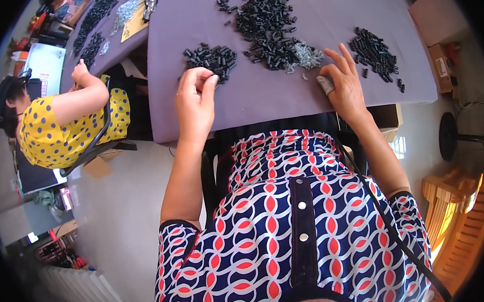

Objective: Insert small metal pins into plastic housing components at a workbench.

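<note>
My left hand point(195, 105) is closed in a pinch at the near edge of a small pile of short black cylindrical parts point(213, 59). Anything between its thumb and forefinger is too small to make out. My right hand point(346, 85), with a pale wrapping around the thumb, has thumb and forefinger drawn together while other fingers are raised. What that pinch holds, if anything, cannot be made out. Just left of it lies a heap of small silvery metal pieces point(307, 55), touching a large mound of black parts point(265, 26).
Another pile of black parts point(375, 52) lies right on the purple-grey tabletop point(283, 97). At left, a person in a yellow dotted top point(60, 125) sits by a second table with similar piles. A wooden slatted piece point(458, 211) and cardboard boxes point(443, 66) stand at right.
</note>
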The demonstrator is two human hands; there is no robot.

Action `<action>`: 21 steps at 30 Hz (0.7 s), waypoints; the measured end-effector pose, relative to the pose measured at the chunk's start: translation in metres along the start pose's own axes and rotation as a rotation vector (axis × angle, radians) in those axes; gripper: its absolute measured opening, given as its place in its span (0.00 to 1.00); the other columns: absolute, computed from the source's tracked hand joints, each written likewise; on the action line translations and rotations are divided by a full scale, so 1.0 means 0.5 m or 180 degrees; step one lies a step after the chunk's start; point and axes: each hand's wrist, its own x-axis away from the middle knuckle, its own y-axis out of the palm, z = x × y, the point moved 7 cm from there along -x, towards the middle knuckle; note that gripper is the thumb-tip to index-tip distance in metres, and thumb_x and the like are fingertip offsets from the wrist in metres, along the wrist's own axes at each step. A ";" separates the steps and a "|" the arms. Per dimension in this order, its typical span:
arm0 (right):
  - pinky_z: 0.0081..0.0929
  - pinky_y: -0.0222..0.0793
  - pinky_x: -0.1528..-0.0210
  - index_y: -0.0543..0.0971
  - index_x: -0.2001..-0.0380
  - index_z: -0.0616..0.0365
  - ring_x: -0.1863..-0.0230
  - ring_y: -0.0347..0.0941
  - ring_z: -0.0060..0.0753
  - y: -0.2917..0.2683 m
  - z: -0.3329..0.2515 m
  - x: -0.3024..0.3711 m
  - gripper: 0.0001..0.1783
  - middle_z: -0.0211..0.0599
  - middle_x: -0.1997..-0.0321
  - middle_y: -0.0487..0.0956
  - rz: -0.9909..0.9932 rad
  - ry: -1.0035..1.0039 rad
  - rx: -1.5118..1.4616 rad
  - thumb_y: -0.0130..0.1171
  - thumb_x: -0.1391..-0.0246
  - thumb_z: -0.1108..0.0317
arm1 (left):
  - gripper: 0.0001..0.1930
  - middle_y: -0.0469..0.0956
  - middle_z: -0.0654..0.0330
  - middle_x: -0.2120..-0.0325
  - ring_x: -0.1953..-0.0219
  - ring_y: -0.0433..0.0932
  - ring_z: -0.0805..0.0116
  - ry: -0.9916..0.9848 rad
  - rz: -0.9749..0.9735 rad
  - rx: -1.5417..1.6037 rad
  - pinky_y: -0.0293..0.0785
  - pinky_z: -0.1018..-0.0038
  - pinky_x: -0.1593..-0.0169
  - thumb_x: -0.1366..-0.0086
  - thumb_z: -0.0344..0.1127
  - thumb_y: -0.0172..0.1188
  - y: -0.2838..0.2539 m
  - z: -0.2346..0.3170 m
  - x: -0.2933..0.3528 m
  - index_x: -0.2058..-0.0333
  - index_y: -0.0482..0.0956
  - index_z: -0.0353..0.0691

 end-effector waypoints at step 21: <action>0.46 0.52 0.28 0.76 0.69 0.59 0.24 0.48 0.56 -0.005 0.014 0.001 0.11 0.42 0.34 0.68 -0.0093 0.0173 -0.0090 0.59 0.59 0.82 | 0.07 0.83 0.59 0.67 0.69 0.79 0.75 -0.1986 -0.1247 0.2895 0.76 0.80 0.63 0.32 0.30 0.60 0.172 -0.032 0.099 0.57 0.80 0.37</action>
